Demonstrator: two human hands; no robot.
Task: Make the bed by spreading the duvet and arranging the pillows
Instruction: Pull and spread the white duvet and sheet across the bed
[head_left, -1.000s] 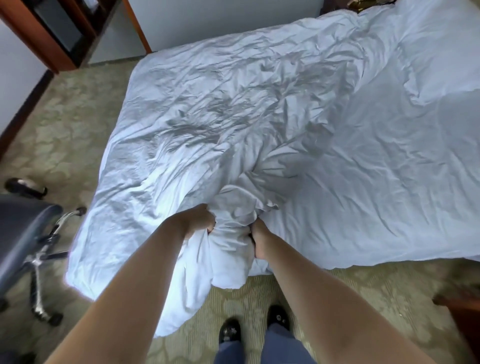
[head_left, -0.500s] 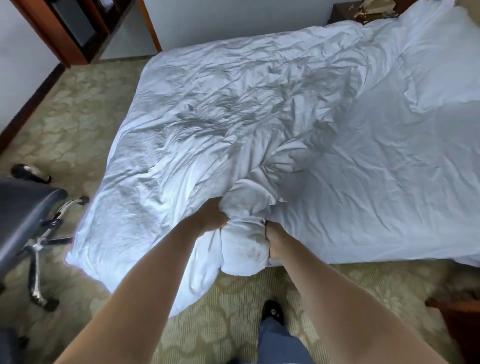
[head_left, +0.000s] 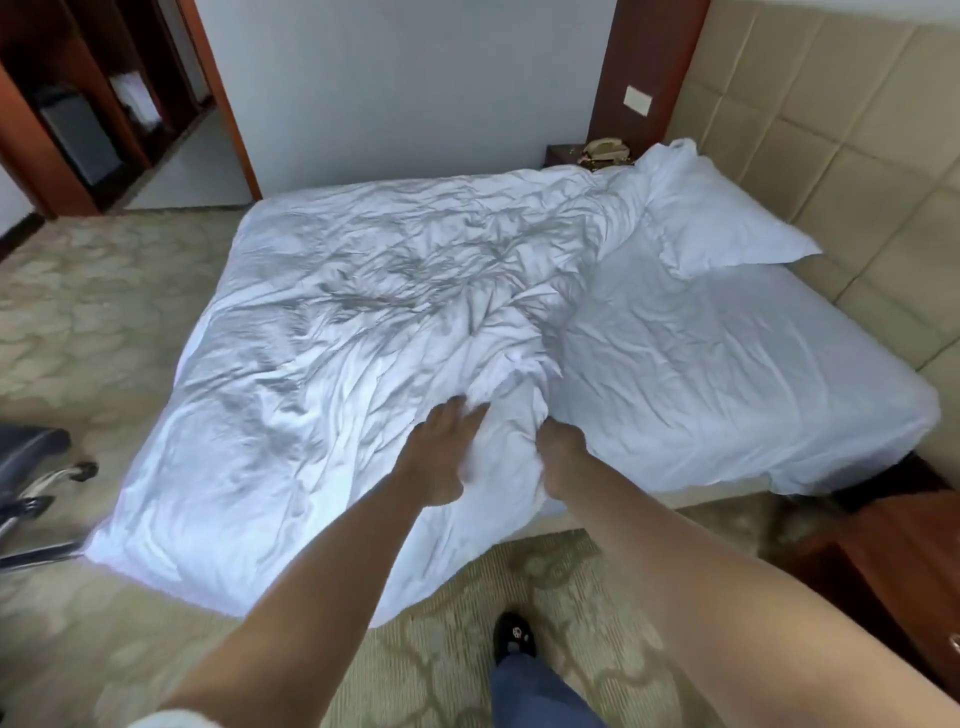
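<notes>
A crumpled white duvet (head_left: 322, 364) covers the left half of the bed and hangs over its near and left edges. A bunched fold of it rises between my hands near the bed's front edge. My left hand (head_left: 441, 452) lies on the duvet with fingers stretched forward. My right hand (head_left: 561, 457) has its fingers curled into the bunched fold. The right half of the bed shows the bare white sheet (head_left: 727, 374). One white pillow (head_left: 717, 218) lies at the far right by the headboard.
A padded beige headboard (head_left: 857, 156) runs along the right. A dark nightstand with a telephone (head_left: 605, 150) stands at the far corner. An office chair (head_left: 31, 478) is at the left on patterned carpet. A wooden cabinet (head_left: 909, 582) sits at the lower right.
The view has lifted, showing pillow and headboard. My left hand let go of the bunched duvet and now lies flat on it. The fold has moved forward onto the bed.
</notes>
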